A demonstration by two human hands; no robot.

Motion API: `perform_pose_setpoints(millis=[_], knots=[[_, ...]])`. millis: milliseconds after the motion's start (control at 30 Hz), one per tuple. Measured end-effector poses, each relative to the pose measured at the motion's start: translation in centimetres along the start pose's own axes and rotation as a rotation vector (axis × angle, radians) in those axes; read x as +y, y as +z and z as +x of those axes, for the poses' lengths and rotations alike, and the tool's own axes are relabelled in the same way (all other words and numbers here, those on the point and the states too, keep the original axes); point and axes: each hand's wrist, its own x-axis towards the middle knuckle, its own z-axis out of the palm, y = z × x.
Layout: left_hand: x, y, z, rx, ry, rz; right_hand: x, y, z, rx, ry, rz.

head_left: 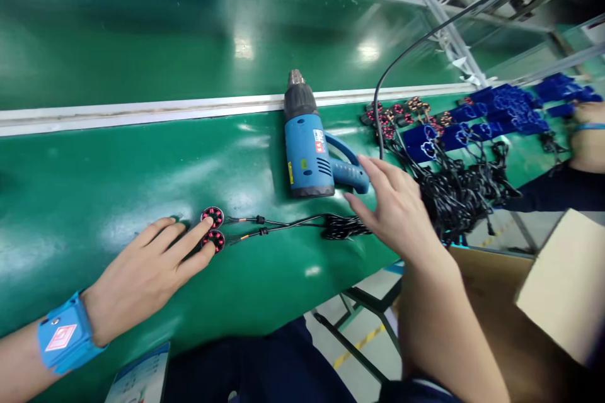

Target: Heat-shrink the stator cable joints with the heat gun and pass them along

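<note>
Head view: left hand (142, 271) spread, fingertips on round motors (217, 239); right hand (399, 211) splayed, perhaps touching plastic heat gun (306, 145)

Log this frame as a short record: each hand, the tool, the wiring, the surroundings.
Left hand: palm down, touching two red-coil motors
Right hand: open at the heat gun's handle; contact unclear
Tool: blue heat gun, lying on the green bench
Wiring: black cables from the motors to a bundle
Right edge: another person's hand
</note>
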Motion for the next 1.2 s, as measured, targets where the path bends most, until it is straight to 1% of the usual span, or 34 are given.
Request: perform_pose_setpoints(millis=[100,167,233,300,367,533,633,700,867,1067,1133,1200], knots=[[0.1,0.1,-0.1,-0.004,-0.005,-0.007,0.2,2.0,3.2,-0.071,-0.071,0.240],[0.0,0.2,-0.2,-0.015,-0.005,-0.015,0.5,3.4,4.4,-0.093,-0.049,0.357],[0.0,0.3,-0.4,-0.024,-0.008,-0.024,0.8,4.4,4.9,-0.036,0.019,0.401],[-0.1,0.3,-0.5,-0.014,-0.007,-0.032,0.9,5.0,5.0,0.058,0.082,0.391],[-0.1,0.2,-0.6,-0.004,-0.003,-0.037,1.0,5.3,4.9,0.121,0.104,0.387],[-0.1,-0.2,-0.4,-0.008,0.007,-0.022,0.8,5.6,4.7,0.179,0.129,0.408],[-0.1,-0.4,-0.5,-0.014,0.013,-0.018,0.8,6.2,4.6,0.251,0.159,0.394],[-0.2,-0.5,-0.6,-0.018,0.017,-0.016,0.8,6.6,4.5,0.268,0.178,0.389],[-0.5,-0.7,-1.0,-0.027,0.020,-0.002,0.7,7.2,4.3,0.279,0.198,0.427],[-0.3,-0.7,-0.9,-0.044,0.006,0.009,0.6,6.8,4.3,0.259,0.122,0.460],[-0.3,-0.7,-0.8,-0.039,0.003,0.011,0.7,6.7,4.3,0.257,0.110,0.425],[-0.2,-0.8,-0.7,-0.038,0.008,0.016,0.8,6.7,4.3,0.235,0.126,0.320]])
